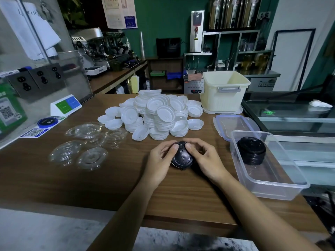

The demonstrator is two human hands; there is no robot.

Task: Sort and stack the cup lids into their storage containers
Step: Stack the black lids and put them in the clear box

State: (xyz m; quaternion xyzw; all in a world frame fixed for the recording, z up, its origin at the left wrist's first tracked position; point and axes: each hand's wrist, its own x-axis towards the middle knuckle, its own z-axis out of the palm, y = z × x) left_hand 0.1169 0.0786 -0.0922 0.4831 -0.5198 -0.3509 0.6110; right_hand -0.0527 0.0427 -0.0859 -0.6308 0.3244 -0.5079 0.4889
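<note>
The left hand (161, 157) grips the black lid (181, 158) at its nine o'clock edge, thumb on top. The right hand (204, 158) grips it at three o'clock. The lid is round, glossy and dark, low over the wooden counter (101, 180).

A single camera, worn on the head, looks forward and down across the bench (90, 178) from its near edge. It sits close: the forearms (126, 205) cross the bottom of the frame, and the left grip (160, 159) and right grip (204, 158) lie near the centre. The wide lens bows the edges and reaches the shelves (232, 31) at the far wall.
</note>
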